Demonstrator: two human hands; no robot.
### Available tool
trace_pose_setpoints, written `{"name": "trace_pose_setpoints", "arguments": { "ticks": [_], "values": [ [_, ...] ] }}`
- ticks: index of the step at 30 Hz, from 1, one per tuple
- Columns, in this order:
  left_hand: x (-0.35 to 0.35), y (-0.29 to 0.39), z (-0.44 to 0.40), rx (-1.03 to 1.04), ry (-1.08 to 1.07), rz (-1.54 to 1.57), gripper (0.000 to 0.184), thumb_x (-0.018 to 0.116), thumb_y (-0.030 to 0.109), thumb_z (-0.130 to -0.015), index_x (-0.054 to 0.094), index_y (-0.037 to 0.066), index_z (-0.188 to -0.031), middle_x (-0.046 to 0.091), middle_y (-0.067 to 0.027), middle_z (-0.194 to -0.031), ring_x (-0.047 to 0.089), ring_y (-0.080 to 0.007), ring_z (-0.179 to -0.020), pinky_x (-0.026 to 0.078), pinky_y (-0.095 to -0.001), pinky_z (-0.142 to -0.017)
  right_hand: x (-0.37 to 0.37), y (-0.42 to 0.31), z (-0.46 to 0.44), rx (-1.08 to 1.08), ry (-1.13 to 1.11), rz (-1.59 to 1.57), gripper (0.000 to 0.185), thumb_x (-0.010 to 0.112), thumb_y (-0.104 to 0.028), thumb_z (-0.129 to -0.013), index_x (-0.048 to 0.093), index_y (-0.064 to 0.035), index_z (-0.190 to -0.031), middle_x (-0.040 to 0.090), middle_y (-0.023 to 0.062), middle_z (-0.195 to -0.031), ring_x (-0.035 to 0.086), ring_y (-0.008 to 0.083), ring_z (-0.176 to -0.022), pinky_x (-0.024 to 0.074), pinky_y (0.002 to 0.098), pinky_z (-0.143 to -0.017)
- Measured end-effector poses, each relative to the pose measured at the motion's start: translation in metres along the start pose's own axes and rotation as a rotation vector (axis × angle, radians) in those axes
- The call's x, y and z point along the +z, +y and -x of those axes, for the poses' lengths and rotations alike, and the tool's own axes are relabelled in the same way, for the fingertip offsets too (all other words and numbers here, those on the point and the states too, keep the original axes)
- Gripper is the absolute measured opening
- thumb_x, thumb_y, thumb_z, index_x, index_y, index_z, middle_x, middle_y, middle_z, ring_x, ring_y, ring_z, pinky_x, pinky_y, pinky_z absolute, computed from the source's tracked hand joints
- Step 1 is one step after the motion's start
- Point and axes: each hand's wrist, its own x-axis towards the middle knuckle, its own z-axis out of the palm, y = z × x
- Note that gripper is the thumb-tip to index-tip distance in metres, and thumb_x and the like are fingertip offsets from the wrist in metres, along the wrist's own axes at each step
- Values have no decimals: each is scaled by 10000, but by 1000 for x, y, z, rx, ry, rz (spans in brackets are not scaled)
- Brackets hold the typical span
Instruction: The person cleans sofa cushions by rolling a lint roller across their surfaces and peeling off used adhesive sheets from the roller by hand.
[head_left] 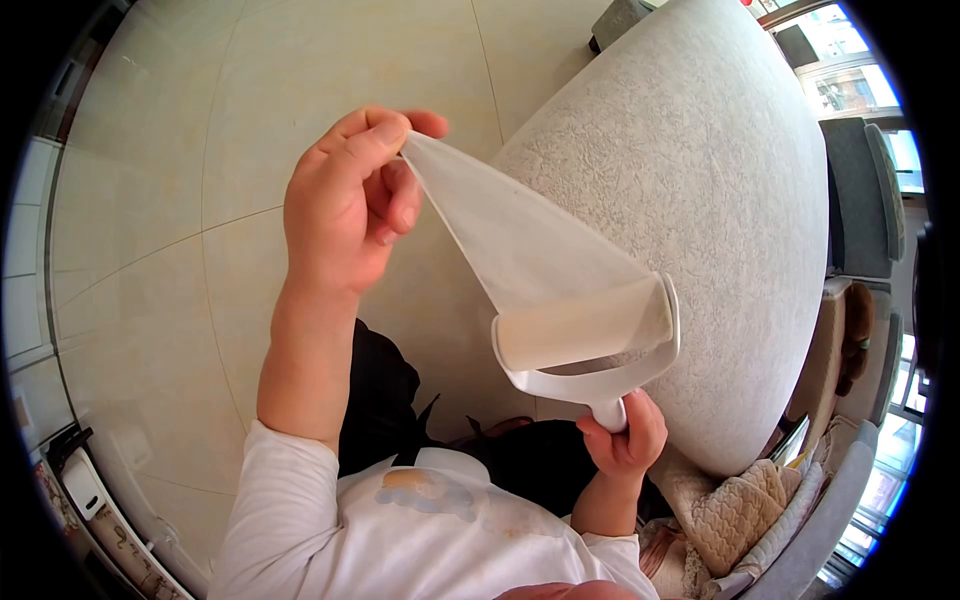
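My right hand is closed round the white handle of a lint roller, which I hold up in front of my body. A cream-coloured roll sits between the two arms of its frame. From this roll a thin, translucent sticky sheet stretches up and to the left, narrowing to a corner. My left hand pinches that corner between thumb and fingers. The sheet is taut and still joined to the roll.
Right of the roller stands a large table with a pale, textured cover. Quilted beige fabric lies on a grey sofa at lower right. Glossy cream floor tiles spread out on the left. A grey seat stands beyond the table.
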Motion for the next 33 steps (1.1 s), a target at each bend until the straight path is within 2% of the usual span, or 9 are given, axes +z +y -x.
{"name": "trace_pose_setpoints", "arguments": {
  "ticks": [3,6,8,12,15,18,21,28,33],
  "values": [
    [-6,0,-4,-62,-38,145,206,492,166,-879,589,-12,-842,632,-160,-939,490,-94,-437,291,-196,-357,0,2,2,7,-17,-20,534,774,-182,-714,498,-24,-1143,637,126,-807,603,252,-589,470,309,-497],
    [-15,0,-9,-148,-154,325,225,470,154,-901,586,-34,-857,640,-172,-932,578,-141,-487,365,-218,-360,0,2,4,13,-33,-35,532,776,-178,-711,501,-26,-1140,639,126,-808,607,252,-597,474,309,-504],
    [-15,0,-10,-211,-11,474,229,453,141,-918,582,-44,-877,631,-186,-963,663,-209,-645,490,-240,-443,1,2,2,13,-37,-39,529,777,-175,-709,504,-26,-1137,639,127,-808,609,253,-600,477,309,-508],
    [-14,-11,-14,-215,-8,559,209,455,140,-926,570,-31,-892,620,-196,-992,668,-272,-842,571,-299,-637,4,3,1,6,-20,-35,516,775,-163,-707,512,-23,-1129,638,126,-798,602,251,-585,475,307,-502],
    [5,-23,-7,-47,-15,369,197,438,123,-941,575,-19,-944,619,-177,-1030,638,-259,-945,551,-334,-762,4,2,2,41,-23,-41,510,771,-160,-712,512,-20,-1129,633,127,-780,596,250,-575,471,304,-497],
    [17,-36,-2,434,-147,-439,128,443,74,-939,554,10,-938,618,-145,-1057,627,-217,-968,512,-328,-822,5,1,-1,62,-25,-44,513,768,-161,-718,506,-18,-1135,627,128,-763,593,248,-570,468,300,-496],
    [17,-36,3,459,-364,-844,106,484,-10,-892,536,8,-982,621,-131,-1072,631,-208,-953,508,-312,-811,4,-1,-3,56,-25,-37,520,766,-163,-723,500,-18,-1145,625,130,-754,593,247,-569,467,299,-496],
    [15,-46,-2,682,-612,-1002,439,636,-33,-721,467,42,-1119,521,-142,-1246,543,-326,-1082,475,-385,-867,4,1,2,108,1,-55,517,768,-175,-725,507,-12,-1141,629,146,-761,599,249,-580,473,294,-510],
    [16,-52,-5,741,-616,-1017,455,652,-9,-715,460,47,-1124,515,-137,-1255,539,-326,-1087,460,-394,-881,8,2,3,96,37,-64,506,767,-179,-729,516,-1,-1130,632,155,-768,606,250,-591,479,294,-522]
  ]
}}
